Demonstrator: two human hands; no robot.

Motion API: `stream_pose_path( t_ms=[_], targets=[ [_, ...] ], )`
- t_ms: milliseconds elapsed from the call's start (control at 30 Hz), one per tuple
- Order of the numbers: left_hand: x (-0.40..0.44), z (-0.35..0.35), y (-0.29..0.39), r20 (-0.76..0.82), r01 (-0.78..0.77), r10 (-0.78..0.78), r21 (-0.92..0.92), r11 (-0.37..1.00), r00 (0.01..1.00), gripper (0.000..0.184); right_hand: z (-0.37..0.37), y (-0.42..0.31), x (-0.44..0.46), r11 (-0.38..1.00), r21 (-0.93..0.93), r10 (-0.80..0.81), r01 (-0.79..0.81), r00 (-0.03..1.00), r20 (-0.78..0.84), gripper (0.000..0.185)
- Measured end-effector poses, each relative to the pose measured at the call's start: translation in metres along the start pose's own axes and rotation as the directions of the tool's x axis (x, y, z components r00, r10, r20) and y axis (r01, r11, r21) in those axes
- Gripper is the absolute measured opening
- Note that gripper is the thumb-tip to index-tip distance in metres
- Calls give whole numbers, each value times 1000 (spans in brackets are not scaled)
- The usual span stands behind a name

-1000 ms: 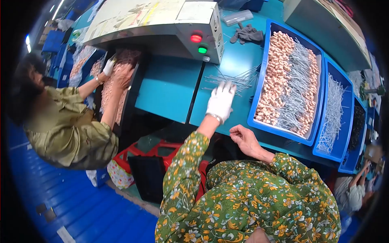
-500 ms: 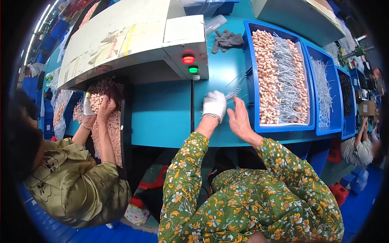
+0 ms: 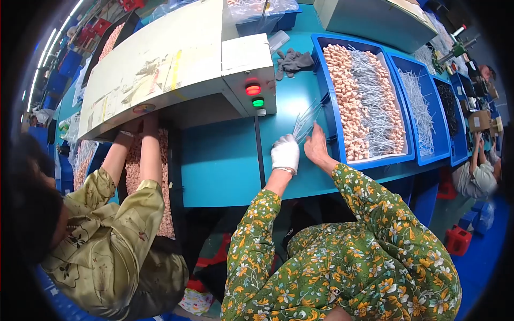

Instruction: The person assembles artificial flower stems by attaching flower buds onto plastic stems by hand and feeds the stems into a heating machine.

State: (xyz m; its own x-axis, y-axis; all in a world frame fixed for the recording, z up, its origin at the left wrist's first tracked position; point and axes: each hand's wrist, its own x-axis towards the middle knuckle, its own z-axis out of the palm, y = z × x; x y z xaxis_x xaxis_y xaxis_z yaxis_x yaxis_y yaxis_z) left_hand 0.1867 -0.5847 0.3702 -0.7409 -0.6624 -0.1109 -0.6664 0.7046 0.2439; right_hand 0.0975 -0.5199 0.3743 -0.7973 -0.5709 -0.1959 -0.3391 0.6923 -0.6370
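My left hand (image 3: 285,153), in a white glove, is closed around the lower ends of a loose bundle of thin whitish wires (image 3: 304,124). The wires fan out up and to the right above the blue-green tabletop. Beside them is my bare right hand (image 3: 318,147), fingers stretched upward and thumb apart, close to the bundle's right side. Nothing is visible in its grasp, though the palm side is partly hidden. To the right stands a blue tray (image 3: 333,115) of thin wires with pinkish-tan end pieces (image 3: 354,128), laid in rows.
More blue bins (image 3: 431,128) with wires stand farther right. A grey glove (image 3: 293,63) lies behind my hands. At left is a white machine (image 3: 176,59) with red and green lights; a co-worker's arms (image 3: 151,155) reach under it, over a dark-edged trough of tan pieces.
My right hand has turned more upright and come closer to the wires. The bundle in my left hand now points more upward. The co-worker's hands have moved under the machine.
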Motion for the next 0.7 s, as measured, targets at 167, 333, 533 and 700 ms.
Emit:
stream_pose_path(
  t_ms=[167, 333, 533, 700],
  targets=[
    [10, -34, -18, 308, 271, -145, -421, 866, 940, 26, 3, 7, 11, 991, 89, 105, -101, 994, -42, 47],
    [53, -37, -12, 226, 175, -63, -517, 838, 972, 26, 10, 12, 19, 971, 146, 204, -189, 975, -92, 46],
    [109, -39, 21, 305, 54, 59, -350, 935, 950, 23, 5, 6, 46, 925, 142, 365, -352, 927, -82, 49],
    [120, 9, 20, 206, -41, 151, -459, 888, 967, 30, 4, -3, 63, 824, 425, 395, -375, 918, 45, 54]
  ],
)
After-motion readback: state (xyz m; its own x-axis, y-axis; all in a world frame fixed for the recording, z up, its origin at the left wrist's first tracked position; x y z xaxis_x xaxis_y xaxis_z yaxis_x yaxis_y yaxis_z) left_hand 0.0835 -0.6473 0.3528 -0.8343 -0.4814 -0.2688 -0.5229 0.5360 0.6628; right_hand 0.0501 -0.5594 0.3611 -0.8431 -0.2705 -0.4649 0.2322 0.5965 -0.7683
